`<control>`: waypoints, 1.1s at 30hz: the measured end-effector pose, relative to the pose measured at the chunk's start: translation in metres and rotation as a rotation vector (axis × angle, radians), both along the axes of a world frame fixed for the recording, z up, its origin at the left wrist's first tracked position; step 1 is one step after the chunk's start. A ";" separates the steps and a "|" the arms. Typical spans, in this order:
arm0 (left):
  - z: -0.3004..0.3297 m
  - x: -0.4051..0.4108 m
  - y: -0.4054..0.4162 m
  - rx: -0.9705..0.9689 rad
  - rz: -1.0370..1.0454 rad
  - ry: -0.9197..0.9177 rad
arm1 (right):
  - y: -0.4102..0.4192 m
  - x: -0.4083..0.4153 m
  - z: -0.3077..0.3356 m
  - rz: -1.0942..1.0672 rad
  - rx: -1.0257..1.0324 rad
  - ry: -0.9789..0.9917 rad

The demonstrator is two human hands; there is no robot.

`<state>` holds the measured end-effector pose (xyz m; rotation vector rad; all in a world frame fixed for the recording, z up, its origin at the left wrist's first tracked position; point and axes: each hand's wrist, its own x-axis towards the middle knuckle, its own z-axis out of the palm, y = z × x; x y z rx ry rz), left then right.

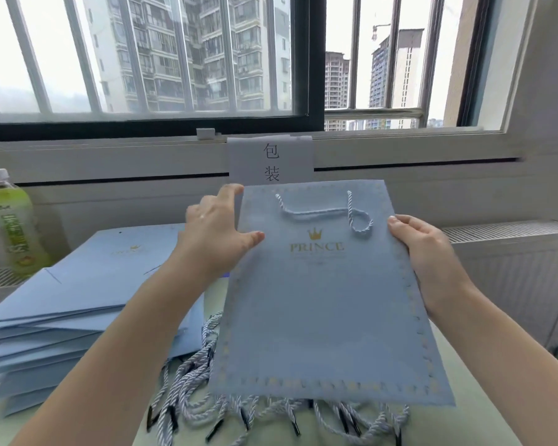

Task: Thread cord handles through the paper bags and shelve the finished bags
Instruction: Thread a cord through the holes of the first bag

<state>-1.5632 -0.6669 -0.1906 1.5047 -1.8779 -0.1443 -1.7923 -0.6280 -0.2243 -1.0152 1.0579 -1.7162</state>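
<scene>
The left hand (pixel 219 230) grips the upper left edge of a pale blue paper bag (pixel 322 300), thumb on the printed front and fingers reaching over the top corner. The right hand (pixel 422 249) holds the bag's right edge, fingers curled behind it and thumb at the rim. Held by both sides like this, the flattened bag stays lifted and tilted toward the camera in the middle of the frame, probably so its front can be checked or so it can be carried off to a shelf; no shelf is in view.

On the bag's front near its top, 1 twisted cord handle (pixel 332 211) runs between 2 holes, with its slack looped at the right. That suggests this side is already threaded; the back cannot be seen.

Below the bag, at the bottom centre, lies a loose heap of spare cords (pixel 190 391), too tangled to count. At the left sits a stack of flat bags (pixel 78 304) of the same blue, roughly 8 or more by their fanned edges, apparently awaiting handles.

At the far left edge stands 1 green drink bottle (pixel 8 223). Above the bag, 1 paper sign (pixel 271 162) hangs beneath the window sill.
</scene>
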 end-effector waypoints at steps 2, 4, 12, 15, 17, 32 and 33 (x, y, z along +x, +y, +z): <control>-0.008 -0.005 -0.005 0.163 -0.025 0.117 | -0.004 -0.003 -0.003 -0.088 -0.042 -0.095; -0.017 -0.006 -0.010 0.373 -0.088 0.286 | -0.007 -0.006 -0.006 -0.138 -0.079 -0.149; -0.032 -0.002 -0.016 0.455 -0.437 0.922 | -0.013 -0.006 -0.008 0.092 -0.106 -0.252; -0.035 -0.003 -0.018 0.398 -0.380 1.035 | -0.009 -0.001 -0.009 0.247 -0.068 -0.223; -0.037 -0.004 -0.019 0.386 -0.339 1.061 | -0.007 0.001 -0.009 0.308 -0.056 -0.191; -0.055 -0.030 -0.022 0.440 -0.308 1.470 | -0.015 0.025 -0.030 0.367 0.057 -0.408; -0.055 -0.032 -0.022 0.433 -0.321 1.464 | -0.014 0.027 -0.033 0.388 0.080 -0.341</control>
